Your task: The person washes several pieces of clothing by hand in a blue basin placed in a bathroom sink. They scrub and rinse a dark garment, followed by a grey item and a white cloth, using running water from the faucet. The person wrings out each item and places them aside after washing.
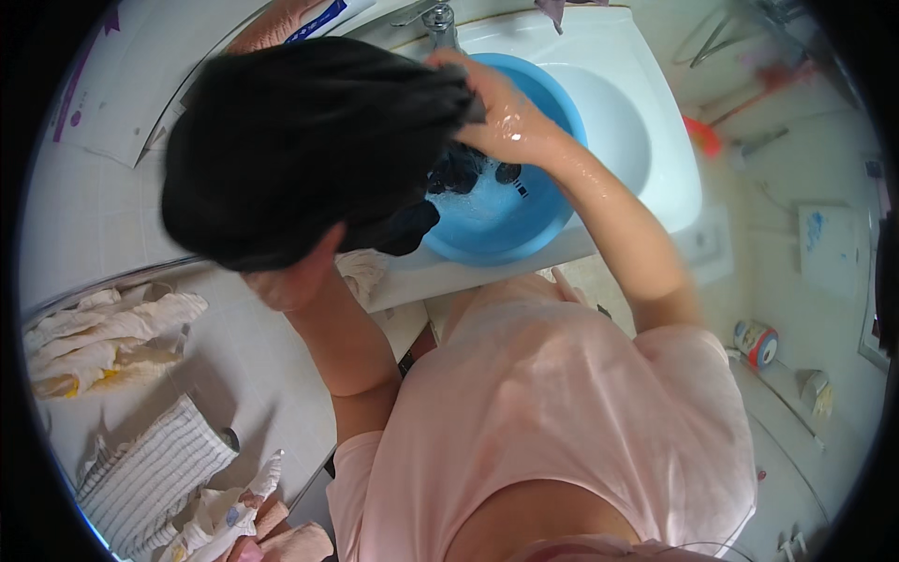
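A large black cloth garment (309, 150) is held up, bunched, left of and partly over the blue basin (506, 245); its exact kind I cannot tell. My right hand (510, 117), wet, grips the garment's gathered end above the basin. My left hand (295, 276) is closed on its lower left side, the fingers partly hidden by the fabric and blurred. Water with some suds and more dark cloth (459, 170) lie in the basin.
The basin stands in a white sink (646, 94) below a chrome faucet (440, 26). Hanging at the left are cream cloths (103, 337) and a striped towel (159, 468). A can (757, 343) sits on a ledge at the right.
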`<state>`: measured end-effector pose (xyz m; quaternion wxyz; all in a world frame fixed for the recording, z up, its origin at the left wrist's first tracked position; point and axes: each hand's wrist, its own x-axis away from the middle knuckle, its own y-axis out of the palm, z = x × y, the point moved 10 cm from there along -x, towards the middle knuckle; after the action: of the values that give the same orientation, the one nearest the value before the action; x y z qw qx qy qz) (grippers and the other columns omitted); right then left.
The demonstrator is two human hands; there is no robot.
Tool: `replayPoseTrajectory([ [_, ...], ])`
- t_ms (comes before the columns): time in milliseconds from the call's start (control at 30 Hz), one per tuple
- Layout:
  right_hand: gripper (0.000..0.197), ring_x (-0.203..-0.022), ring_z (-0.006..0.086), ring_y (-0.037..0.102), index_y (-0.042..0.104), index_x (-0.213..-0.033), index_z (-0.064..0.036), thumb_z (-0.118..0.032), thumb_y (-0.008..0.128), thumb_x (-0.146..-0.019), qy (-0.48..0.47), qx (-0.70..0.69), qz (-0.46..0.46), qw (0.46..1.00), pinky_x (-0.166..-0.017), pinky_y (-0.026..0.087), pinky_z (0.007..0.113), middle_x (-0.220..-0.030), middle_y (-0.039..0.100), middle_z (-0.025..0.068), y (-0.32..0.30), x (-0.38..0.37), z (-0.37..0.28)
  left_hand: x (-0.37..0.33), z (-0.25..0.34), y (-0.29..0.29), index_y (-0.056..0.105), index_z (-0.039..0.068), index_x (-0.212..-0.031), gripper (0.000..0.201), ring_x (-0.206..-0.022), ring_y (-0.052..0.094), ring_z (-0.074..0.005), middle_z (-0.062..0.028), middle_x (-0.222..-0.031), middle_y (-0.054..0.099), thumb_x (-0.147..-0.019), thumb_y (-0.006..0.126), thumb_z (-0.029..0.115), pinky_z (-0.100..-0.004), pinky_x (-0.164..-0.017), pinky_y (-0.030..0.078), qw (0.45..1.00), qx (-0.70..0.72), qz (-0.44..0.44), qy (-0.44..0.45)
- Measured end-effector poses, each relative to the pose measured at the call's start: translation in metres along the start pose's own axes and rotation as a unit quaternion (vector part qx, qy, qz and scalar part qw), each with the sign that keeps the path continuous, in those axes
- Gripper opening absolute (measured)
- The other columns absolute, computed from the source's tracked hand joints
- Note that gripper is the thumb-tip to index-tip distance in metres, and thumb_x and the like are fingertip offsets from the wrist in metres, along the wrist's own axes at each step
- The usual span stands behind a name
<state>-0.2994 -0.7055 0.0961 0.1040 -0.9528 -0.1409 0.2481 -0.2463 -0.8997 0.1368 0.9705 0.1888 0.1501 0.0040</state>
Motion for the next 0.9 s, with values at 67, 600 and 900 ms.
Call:
replayPoseTrajectory([
  [67, 0.052, -0.104, 0.0247, 0.061, 0.05, -0.127, -0.008, -0.007, 0.065, -0.077, -0.013, -0.014, 0.041, 0.999, -0.093, 0.045, 0.032, -0.112, 0.063, 0.0127, -0.014, -0.01, -0.02, -0.006, -0.003, -0.017, 0.054, 0.0, -0.121, 0.052, -0.102, 0.059, -0.0261, -0.0107, -0.116, 0.06, -0.071, 0.065, 0.001, -0.0391, -0.091, 0.048, 0.993, 0.112, -0.019, 0.026],
  [600, 0.061, -0.117, 0.0362, 0.049, 0.039, -0.134, -0.0173, -0.019, 0.064, -0.079, 0.358, 0.427, -0.179, 0.811, -0.087, 0.046, 0.047, -0.132, 0.045, 0.0187, 0.04, 0.084, 0.233, 0.066, -0.305, -0.097, 0.051, -0.013, -0.112, 0.052, -0.112, 0.049, -0.0417, -0.0298, -0.121, 0.047, -0.07, 0.068, 0.013, -0.041, -0.097, 0.043, 0.805, -0.537, -0.01, -0.251],
  [900, 0.068, -0.135, 0.0367, 0.026, 0.032, -0.142, -0.0061, -0.038, 0.049, -0.085, 0.176, 0.556, -0.343, 0.736, -0.108, 0.017, 0.058, -0.144, 0.035, 0.0152, 0.116, 0.087, 0.268, 0.041, -0.359, -0.067, 0.026, -0.021, -0.129, 0.088, -0.119, 0.041, -0.0425, -0.0302, -0.137, 0.029, -0.074, 0.07, 0.031, -0.0423, -0.099, 0.039, 0.674, -0.684, -0.209, -0.186],
])
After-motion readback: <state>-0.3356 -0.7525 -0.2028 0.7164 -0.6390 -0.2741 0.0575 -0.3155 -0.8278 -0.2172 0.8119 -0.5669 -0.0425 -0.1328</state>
